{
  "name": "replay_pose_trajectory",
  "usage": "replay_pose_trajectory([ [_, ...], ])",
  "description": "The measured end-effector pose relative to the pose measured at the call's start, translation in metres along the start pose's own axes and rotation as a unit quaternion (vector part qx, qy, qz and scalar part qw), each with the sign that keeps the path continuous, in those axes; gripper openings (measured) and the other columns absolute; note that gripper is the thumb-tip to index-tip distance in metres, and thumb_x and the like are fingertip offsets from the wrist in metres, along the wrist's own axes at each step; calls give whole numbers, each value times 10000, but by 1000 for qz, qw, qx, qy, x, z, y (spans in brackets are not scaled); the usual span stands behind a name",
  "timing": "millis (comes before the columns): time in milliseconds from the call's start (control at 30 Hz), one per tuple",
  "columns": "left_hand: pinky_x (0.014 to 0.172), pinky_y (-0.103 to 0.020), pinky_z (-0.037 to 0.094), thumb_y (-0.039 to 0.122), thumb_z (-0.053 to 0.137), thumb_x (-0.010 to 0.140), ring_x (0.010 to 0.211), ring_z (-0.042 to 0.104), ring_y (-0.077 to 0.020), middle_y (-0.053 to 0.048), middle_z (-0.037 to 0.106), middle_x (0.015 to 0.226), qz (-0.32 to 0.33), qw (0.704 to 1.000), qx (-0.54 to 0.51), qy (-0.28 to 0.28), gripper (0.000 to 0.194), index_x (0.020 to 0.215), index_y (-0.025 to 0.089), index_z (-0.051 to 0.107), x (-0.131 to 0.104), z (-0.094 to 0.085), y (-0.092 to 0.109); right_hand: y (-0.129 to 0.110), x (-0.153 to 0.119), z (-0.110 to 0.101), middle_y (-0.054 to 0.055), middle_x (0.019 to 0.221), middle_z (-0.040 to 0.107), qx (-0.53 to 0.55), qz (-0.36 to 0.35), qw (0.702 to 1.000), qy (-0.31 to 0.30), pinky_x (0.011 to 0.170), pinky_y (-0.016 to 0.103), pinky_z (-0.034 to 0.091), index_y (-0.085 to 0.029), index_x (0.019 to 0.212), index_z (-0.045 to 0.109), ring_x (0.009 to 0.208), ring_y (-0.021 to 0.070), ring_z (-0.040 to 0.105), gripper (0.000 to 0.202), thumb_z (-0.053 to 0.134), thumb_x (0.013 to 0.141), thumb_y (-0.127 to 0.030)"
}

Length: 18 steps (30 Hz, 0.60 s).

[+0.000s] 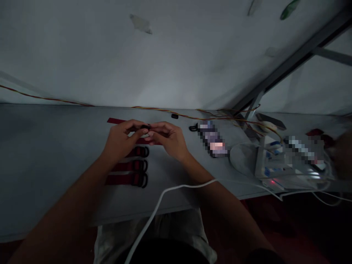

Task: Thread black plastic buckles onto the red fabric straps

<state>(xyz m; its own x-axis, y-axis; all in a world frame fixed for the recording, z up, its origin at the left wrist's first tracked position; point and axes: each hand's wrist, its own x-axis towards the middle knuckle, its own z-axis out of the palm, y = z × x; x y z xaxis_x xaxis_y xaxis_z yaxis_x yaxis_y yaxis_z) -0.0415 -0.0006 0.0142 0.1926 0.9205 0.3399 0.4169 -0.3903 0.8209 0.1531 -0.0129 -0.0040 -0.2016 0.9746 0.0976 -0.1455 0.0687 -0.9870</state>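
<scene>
My left hand and my right hand meet above the table, fingertips pinched together on a small black buckle. My fingers cover much of it, so its exact shape is hard to make out. A red strap shows behind my left hand, and a bit of red strap lies below my fingertips; whether either joins the buckle I cannot tell. Nearer me, several red straps lie side by side, their black rings at the right ends.
A small black piece lies behind my hands. To the right are black rings, a lit phone and a white box with cables. A white cable crosses in front of my right forearm. Twisted wires run along the wall.
</scene>
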Motion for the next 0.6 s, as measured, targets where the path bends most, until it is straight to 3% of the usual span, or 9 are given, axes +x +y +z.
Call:
replay_pose_trajectory([
  [100,864,-328,573,430,772,876,890,738,-211,-7,806,966,-18,997,-8,70,185,964,269,786,2,-2,-7,9,5,-1,60,1142,792,-169,-84,982,10,907,360,622,-236,1104,726,1042,196,749,229,765,921,-368],
  [167,876,-326,578,426,767,885,896,746,-205,-6,805,1003,-23,996,-8,82,210,1032,277,783,3,-3,-13,16,10,-3,80,1183,786,-324,-147,934,-24,1047,395,557,-220,1077,755,1151,211,707,127,731,960,-264],
  [267,844,-312,578,413,741,912,858,752,-190,-6,801,1057,-16,997,7,71,268,1148,289,767,5,-4,-20,26,17,0,115,1259,762,-460,-158,870,-80,1139,436,482,-192,1234,725,1221,237,669,241,690,999,-233],
  [367,897,-336,562,409,711,944,937,754,-217,-8,805,1095,44,994,75,62,218,1125,310,781,5,-5,-26,30,19,7,149,1293,727,-528,-132,834,-92,1124,446,480,-173,1394,637,1220,260,653,419,697,1001,-305],
  [467,956,-379,542,405,699,956,1004,744,-261,-19,815,1054,110,983,137,58,159,1034,318,807,6,-7,-30,26,18,9,167,1221,719,-573,-116,805,-104,1119,436,473,-141,1294,689,1195,272,639,348,697,997,-321],
  [533,976,-394,539,395,712,948,1008,742,-270,-24,815,1040,116,980,148,64,150,1033,319,811,6,-8,-32,22,16,6,166,1167,718,-578,-108,801,-115,1115,431,470,-127,1217,713,1181,270,634,245,664,1012,-251],
  [600,994,-395,542,384,735,932,1019,742,-261,-21,811,1075,89,984,132,77,169,1070,319,808,6,-9,-32,18,14,0,157,1153,713,-554,-107,817,-121,1103,425,472,-128,1176,713,1171,257,631,193,624,1008,-153],
])
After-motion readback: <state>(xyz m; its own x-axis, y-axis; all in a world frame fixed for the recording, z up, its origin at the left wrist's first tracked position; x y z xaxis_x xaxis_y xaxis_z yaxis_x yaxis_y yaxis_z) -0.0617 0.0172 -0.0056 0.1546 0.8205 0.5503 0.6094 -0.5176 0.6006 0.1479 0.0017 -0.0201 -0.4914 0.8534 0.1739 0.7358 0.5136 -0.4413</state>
